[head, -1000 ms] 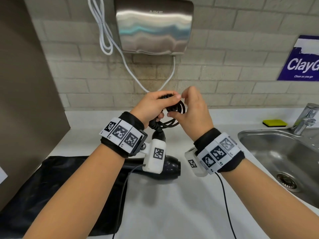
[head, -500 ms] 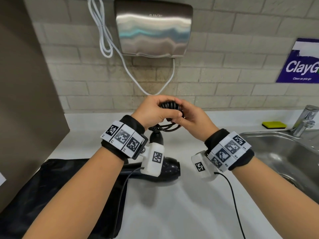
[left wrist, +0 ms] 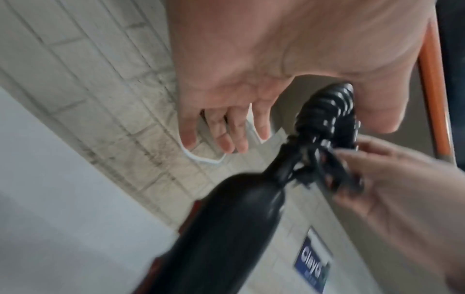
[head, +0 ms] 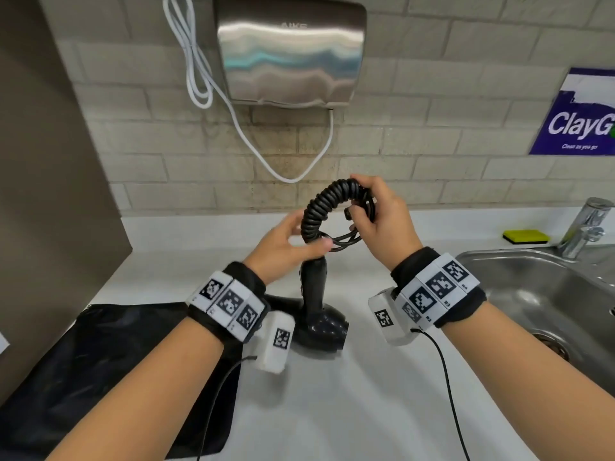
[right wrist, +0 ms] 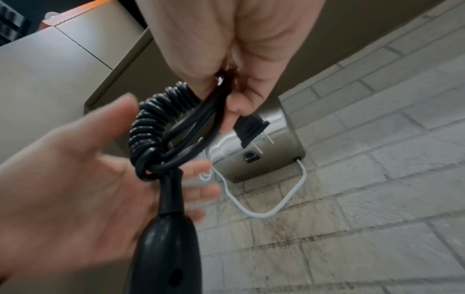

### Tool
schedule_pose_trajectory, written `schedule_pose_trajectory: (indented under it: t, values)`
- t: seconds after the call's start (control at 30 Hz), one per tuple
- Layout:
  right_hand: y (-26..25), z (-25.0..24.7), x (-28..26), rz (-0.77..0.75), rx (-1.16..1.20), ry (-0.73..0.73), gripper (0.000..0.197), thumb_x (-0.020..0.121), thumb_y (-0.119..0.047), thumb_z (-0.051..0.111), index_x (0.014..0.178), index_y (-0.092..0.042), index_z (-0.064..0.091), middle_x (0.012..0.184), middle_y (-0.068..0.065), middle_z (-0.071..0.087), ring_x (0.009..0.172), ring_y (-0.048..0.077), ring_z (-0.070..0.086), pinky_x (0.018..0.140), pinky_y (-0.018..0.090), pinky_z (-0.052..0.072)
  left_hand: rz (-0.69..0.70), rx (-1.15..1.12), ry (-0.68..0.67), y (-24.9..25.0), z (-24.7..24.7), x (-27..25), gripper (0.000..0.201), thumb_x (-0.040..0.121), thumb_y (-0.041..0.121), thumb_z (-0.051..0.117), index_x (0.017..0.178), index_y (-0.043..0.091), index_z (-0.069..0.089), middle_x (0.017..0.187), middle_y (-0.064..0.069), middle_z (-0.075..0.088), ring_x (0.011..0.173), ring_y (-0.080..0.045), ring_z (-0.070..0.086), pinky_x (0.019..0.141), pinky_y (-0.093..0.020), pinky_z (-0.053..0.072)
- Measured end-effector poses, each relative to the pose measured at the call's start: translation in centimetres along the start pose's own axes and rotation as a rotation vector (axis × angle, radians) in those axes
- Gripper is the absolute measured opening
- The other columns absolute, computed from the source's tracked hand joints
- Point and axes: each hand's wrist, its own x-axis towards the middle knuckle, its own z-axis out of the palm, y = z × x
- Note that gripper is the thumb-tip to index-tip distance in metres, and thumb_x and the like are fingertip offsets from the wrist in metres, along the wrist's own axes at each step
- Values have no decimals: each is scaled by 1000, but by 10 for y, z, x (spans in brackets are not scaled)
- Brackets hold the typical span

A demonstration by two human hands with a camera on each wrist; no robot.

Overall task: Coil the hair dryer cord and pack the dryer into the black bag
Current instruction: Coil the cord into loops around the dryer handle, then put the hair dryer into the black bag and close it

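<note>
The black hair dryer (head: 321, 322) stands on the white counter (head: 332, 410) with its handle (head: 312, 287) pointing up. Its curly cord (head: 319, 201) arches above the handle, looped into a bundle. My right hand (head: 357, 201) grips that bundle at the top right, and the plug (right wrist: 249, 129) sticks out below its fingers. My left hand (head: 307, 236) is open beside the cord's base, fingers (left wrist: 226, 137) straight, thumb close to the coil. The black bag (head: 100, 361) lies flat on the counter at the left, next to the dryer.
A steel sink (head: 532, 294) with a faucet (head: 585, 227) is at the right, and a yellow sponge (head: 524, 236) lies behind it. A steel hand dryer (head: 289, 51) and its white cable (head: 199, 78) hang on the tiled wall. A brown panel (head: 50, 194) bounds the left.
Both hands held the cord bundle together before. Now my left hand has let go and opened, and my right hand has lifted the bundle up and to the right.
</note>
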Motion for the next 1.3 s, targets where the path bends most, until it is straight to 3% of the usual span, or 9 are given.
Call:
schedule_pose_trajectory:
  t: [0.13, 0.33, 0.57, 0.77, 0.9, 1.03, 1.13, 1.23, 1.3]
  values:
    - [7, -3, -2, 98, 54, 15, 39, 86, 1, 50, 122, -12, 48, 93, 7, 58, 85, 29, 64, 75, 41, 55, -117, 283, -100, -36, 26, -20, 72, 80, 31, 71, 139, 24, 30, 130, 2, 51, 124, -18, 46, 97, -23, 33]
    - [22, -11, -12, 246, 113, 103, 30, 88, -1, 50, 116, -10, 46, 82, -11, 52, 68, 20, 63, 48, 13, 47, -191, 204, 160, -44, 50, -13, 47, 85, 15, 66, 124, 14, 40, 128, -9, 55, 115, -24, 55, 96, -32, 43]
    - [70, -46, -41, 645, 110, 115, 17, 89, -4, 53, 99, -8, 39, 75, -2, 49, 54, 18, 55, 39, 17, 47, -134, 471, -89, -31, 55, 3, 54, 87, 14, 63, 137, 18, 42, 126, -11, 58, 114, -26, 55, 96, -29, 41]
    - [98, -55, -89, 981, -65, -203, 27, 88, -15, 59, 62, -10, 50, 61, 6, 52, 52, 16, 49, 45, 20, 45, -155, 960, -467, -26, 59, 17, 37, 85, 13, 62, 121, 13, 54, 114, -10, 62, 103, -28, 59, 85, -33, 46]
    - [105, -49, -116, 1147, -203, -427, 28, 88, -27, 59, 81, 0, 57, 61, 6, 52, 52, 17, 48, 48, 21, 41, -186, 1177, -632, -32, 71, 16, 32, 86, 11, 59, 118, 11, 55, 114, -10, 62, 103, -27, 59, 79, -32, 43]
    - [98, -42, -136, 1214, -353, -657, 32, 90, -33, 53, 69, -9, 49, 61, 4, 51, 47, 15, 47, 47, 21, 39, -166, 1326, -762, -38, 86, 13, 34, 90, 13, 55, 124, 11, 53, 121, -10, 59, 111, -27, 56, 73, -25, 34]
    - [86, -39, -143, 1276, -360, -762, 28, 95, -34, 46, 81, -9, 51, 67, 3, 55, 41, 11, 53, 38, 15, 35, -172, 1433, -858, -40, 96, 12, 40, 92, 14, 54, 132, 13, 48, 128, -9, 55, 117, -27, 52, 75, -27, 33]
    - [84, -41, -140, 1141, -551, -931, 34, 93, -42, 44, 92, -9, 49, 87, 7, 54, 76, 21, 51, 64, 24, 39, -208, 1467, -924, -41, 100, 13, 43, 92, 12, 52, 134, 14, 46, 132, -9, 52, 121, -27, 49, 86, -31, 37]
    - [85, -44, -139, 1065, -586, -985, 38, 91, -43, 47, 101, -7, 49, 94, 9, 54, 79, 23, 50, 69, 28, 39, -209, 1490, -957, -44, 100, 12, 46, 93, 12, 52, 137, 14, 43, 135, -9, 50, 125, -27, 46, 96, -34, 37]
